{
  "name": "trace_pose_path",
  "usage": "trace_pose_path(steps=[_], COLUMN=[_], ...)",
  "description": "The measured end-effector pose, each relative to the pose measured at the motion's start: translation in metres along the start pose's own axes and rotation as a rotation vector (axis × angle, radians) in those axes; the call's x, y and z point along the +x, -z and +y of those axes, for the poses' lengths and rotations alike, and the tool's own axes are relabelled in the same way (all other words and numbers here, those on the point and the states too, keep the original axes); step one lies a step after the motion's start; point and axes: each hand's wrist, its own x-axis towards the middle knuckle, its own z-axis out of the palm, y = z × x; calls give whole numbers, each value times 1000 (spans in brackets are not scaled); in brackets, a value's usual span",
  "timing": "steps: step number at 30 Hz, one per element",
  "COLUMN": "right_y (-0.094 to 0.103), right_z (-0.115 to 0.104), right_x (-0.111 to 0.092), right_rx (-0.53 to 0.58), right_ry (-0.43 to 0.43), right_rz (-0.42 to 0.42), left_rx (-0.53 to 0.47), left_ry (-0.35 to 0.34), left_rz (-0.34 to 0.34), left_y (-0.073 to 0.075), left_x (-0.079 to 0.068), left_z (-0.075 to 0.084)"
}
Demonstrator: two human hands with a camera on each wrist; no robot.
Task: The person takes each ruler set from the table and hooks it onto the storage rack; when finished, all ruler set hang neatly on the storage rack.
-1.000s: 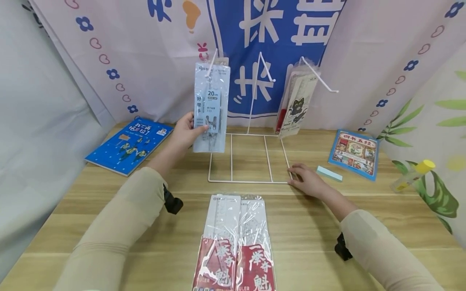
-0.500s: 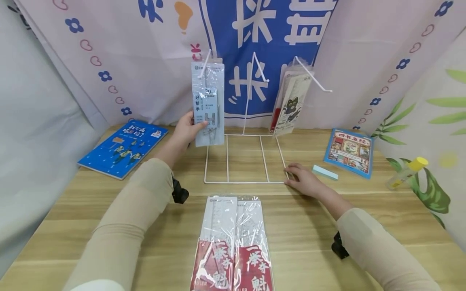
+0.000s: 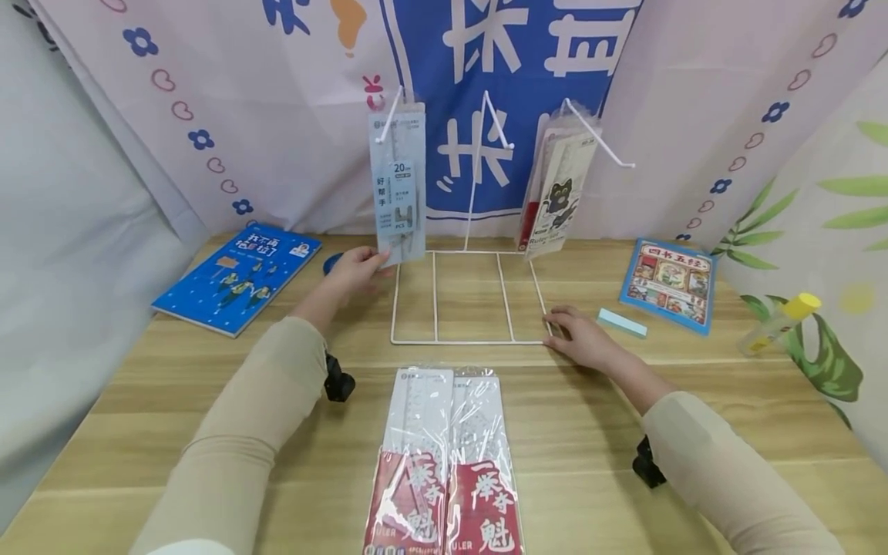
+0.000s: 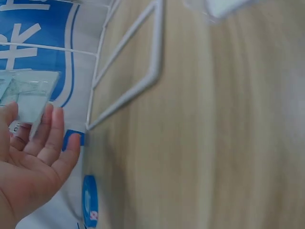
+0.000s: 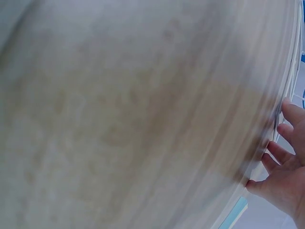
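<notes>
A white wire display rack (image 3: 474, 341) stands on the table with hooks at its top. From its left hook hangs a pale blue packaged ruler set (image 3: 400, 185), in front of another packet. My left hand (image 3: 355, 274) is at this pack's lower left corner. In the left wrist view its fingers (image 4: 57, 126) are loosely spread, with the pack's bottom end between thumb and fingers. My right hand (image 3: 583, 337) holds the rack's front right corner, thumb and fingers at the wire. Several ruler packs with a cat print (image 3: 560, 196) hang on the right hook; the middle hook (image 3: 501, 127) is bare.
Two red and white ruler packs (image 3: 479, 439) lie side by side in front of the rack. A blue book (image 3: 239, 277) and a blue tape roll (image 3: 331, 264) are at left. At right are a light blue bar (image 3: 622, 323), a booklet (image 3: 669, 284) and a glue bottle (image 3: 780, 324).
My left hand has loosened from the blue ruler set and moved down to its lower corner. The pack now hangs straighter on the hook. My right hand stays at the rack corner.
</notes>
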Motion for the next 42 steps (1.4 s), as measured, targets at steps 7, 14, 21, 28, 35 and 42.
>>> trace_pose_path(steps=[7,14,21,28,35,42], right_y=[1,0,3,0,-1,0], right_z=[0,0,0,-1,-1,-1], right_x=[0,0,-1,1,1,0], right_rx=[-4,-1,-16,-11,-8,-12], right_ry=[3,4,-1,5,2,-4], right_rz=[-3,-5,-14,-20,-17,-22], left_rx=[162,470,611,901,994,1000], left_ry=[8,-169,-282,-323,-288,-314], left_rz=[-101,-225,-182,-125,-165,-174], left_y=[9,-10,-43,-54,-58,-56], left_x=[-16,-84,-143,-165,-163,-151], left_z=[-23,-40,-57,-67,-76,-78])
